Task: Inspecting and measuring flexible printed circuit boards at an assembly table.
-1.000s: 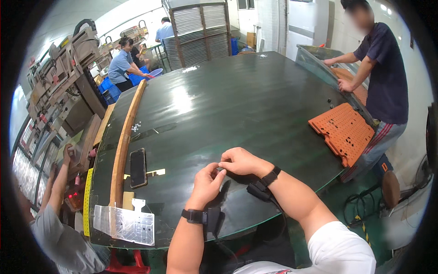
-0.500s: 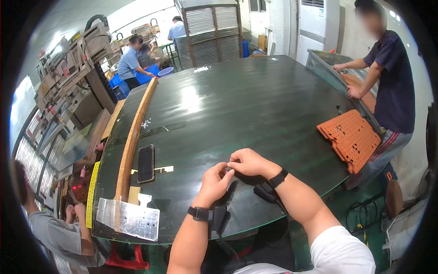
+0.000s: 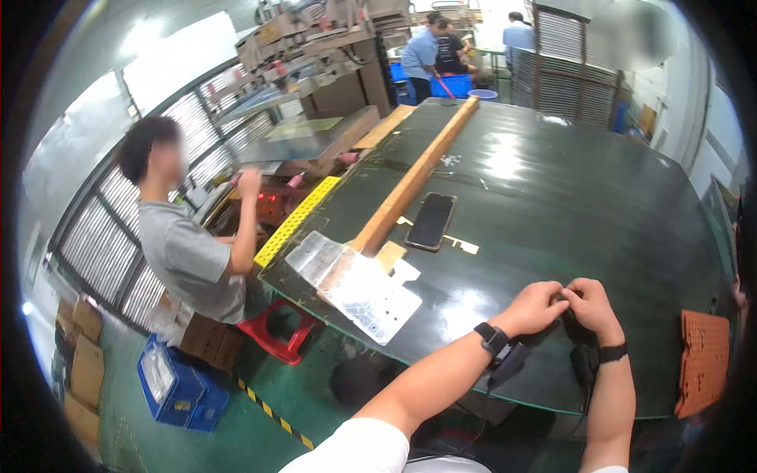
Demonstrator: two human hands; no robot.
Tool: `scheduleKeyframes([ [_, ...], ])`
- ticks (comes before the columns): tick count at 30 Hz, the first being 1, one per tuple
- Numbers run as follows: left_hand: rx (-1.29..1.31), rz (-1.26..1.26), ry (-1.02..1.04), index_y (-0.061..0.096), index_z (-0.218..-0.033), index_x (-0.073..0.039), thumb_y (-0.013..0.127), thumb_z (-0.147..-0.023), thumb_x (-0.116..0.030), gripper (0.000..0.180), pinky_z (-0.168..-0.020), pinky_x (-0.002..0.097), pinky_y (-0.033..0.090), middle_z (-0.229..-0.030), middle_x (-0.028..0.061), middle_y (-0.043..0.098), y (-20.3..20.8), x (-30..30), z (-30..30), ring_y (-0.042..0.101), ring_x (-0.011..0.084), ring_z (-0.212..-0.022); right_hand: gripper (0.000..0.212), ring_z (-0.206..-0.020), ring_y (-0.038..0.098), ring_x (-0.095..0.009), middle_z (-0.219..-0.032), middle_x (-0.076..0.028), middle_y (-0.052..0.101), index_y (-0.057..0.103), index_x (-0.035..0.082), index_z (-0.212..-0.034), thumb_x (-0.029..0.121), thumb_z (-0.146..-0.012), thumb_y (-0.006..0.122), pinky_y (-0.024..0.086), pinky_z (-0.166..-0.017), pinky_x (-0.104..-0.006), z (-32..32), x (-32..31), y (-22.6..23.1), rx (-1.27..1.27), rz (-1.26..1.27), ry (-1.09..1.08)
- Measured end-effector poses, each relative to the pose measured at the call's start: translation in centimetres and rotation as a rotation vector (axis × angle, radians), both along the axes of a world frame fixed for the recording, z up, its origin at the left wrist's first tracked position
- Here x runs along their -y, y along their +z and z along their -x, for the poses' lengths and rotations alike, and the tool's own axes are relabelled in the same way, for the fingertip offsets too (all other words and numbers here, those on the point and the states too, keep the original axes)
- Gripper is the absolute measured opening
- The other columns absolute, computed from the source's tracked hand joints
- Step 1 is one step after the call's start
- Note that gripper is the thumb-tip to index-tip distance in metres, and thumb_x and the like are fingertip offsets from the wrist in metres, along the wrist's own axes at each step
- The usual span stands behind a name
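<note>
Above the near right part of the dark green table [image 3: 552,205], my hands meet fingertip to fingertip. My left hand [image 3: 536,306] is closed, thumb and fingers pinched. Just beside it, my right hand [image 3: 593,309] is closed in a similar pinch. Whatever lies between the fingertips is too small or hidden to make out. A dark phone [image 3: 430,221] lies on the table up and left of my hands, partly over a thin gold-coloured strip [image 3: 463,243]. Further left rests a printed clear plastic sheet [image 3: 374,303], overlapping the end of a long wooden bar [image 3: 422,173].
A yellow perforated strip [image 3: 296,221] runs along the table's left edge, beside a person in grey [image 3: 185,252]. On the floor there are a red stool [image 3: 276,327] and a blue crate [image 3: 180,386]. An orange perforated panel [image 3: 702,363] stands at the right edge.
The view has swung left, bringing the grey-shirted person and floor crates into sight; the person at the right is mostly out of frame. My hands remain together at the fingertips.
</note>
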State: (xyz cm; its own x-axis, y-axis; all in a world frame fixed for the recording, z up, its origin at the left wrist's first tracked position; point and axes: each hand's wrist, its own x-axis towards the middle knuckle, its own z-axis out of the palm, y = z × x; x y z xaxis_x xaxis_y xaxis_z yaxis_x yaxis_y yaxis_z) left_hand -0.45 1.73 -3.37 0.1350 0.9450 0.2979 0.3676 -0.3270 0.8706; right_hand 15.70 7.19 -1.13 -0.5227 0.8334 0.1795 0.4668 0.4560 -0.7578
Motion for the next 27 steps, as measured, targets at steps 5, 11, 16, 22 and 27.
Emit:
scheduleKeyframes([
  [5, -0.008, -0.016, 0.017, 0.058, -0.090, 0.003, 0.059, -0.082, -0.019, 0.024, -0.060, 0.0355, 0.043, -0.069, 0.0139, 0.057, 0.2, 0.3, 0.1, 0.055, 0.0253, -0.062, 0.018, -0.055, 0.046, -0.010, -0.057, -0.007, 0.052, 0.058, -0.005, -0.071, 0.012, -0.078, 0.061, 0.037, -0.051, -0.0282, 0.0, -0.6, -1.1, -0.038, 0.057, 0.011],
  [11, 0.001, 0.009, 0.013, 0.057, -0.089, 0.003, 0.058, -0.082, -0.021, 0.025, -0.061, 0.0371, 0.043, -0.069, 0.0151, 0.057, 0.3, 0.1, 0.1, 0.055, 0.0282, -0.064, 0.018, -0.057, 0.045, -0.009, -0.058, -0.003, 0.052, 0.057, -0.005, -0.071, 0.010, -0.080, 0.060, 0.037, -0.051, -0.0270, 0.3, -0.1, -0.3, -0.084, 0.116, -0.003],
  [16, 0.006, -0.002, 0.009, 0.057, -0.087, 0.003, 0.058, -0.082, -0.021, 0.025, -0.060, 0.0372, 0.043, -0.069, 0.0156, 0.057, 0.4, 0.1, 0.0, 0.056, 0.0289, -0.064, 0.018, -0.056, 0.044, -0.008, -0.057, -0.002, 0.050, 0.056, -0.005, -0.070, 0.010, -0.080, 0.059, 0.036, -0.051, -0.0262, 0.0, -0.5, -0.8, -0.095, 0.113, 0.016],
  [22, -0.025, 0.005, 0.007, 0.058, -0.088, 0.003, 0.059, -0.082, -0.021, 0.025, -0.061, 0.0374, 0.044, -0.070, 0.0159, 0.058, 0.3, 0.0, 0.0, 0.056, 0.0290, -0.065, 0.018, -0.056, 0.044, -0.008, -0.057, -0.003, 0.050, 0.057, -0.004, -0.070, 0.010, -0.080, 0.060, 0.036, -0.050, -0.0262, 0.0, -0.4, -0.5, -0.042, 0.064, 0.003],
  [27, -0.043, 0.000, 0.016, 0.058, -0.089, 0.003, 0.059, -0.081, -0.021, 0.025, -0.061, 0.0373, 0.044, -0.070, 0.0160, 0.058, 0.4, 0.1, 0.1, 0.057, 0.0289, -0.065, 0.018, -0.055, 0.045, -0.009, -0.057, -0.005, 0.051, 0.058, -0.005, -0.071, 0.011, -0.079, 0.061, 0.036, -0.050, -0.0268, 0.2, -0.2, -0.2, -0.038, 0.074, 0.001],
])
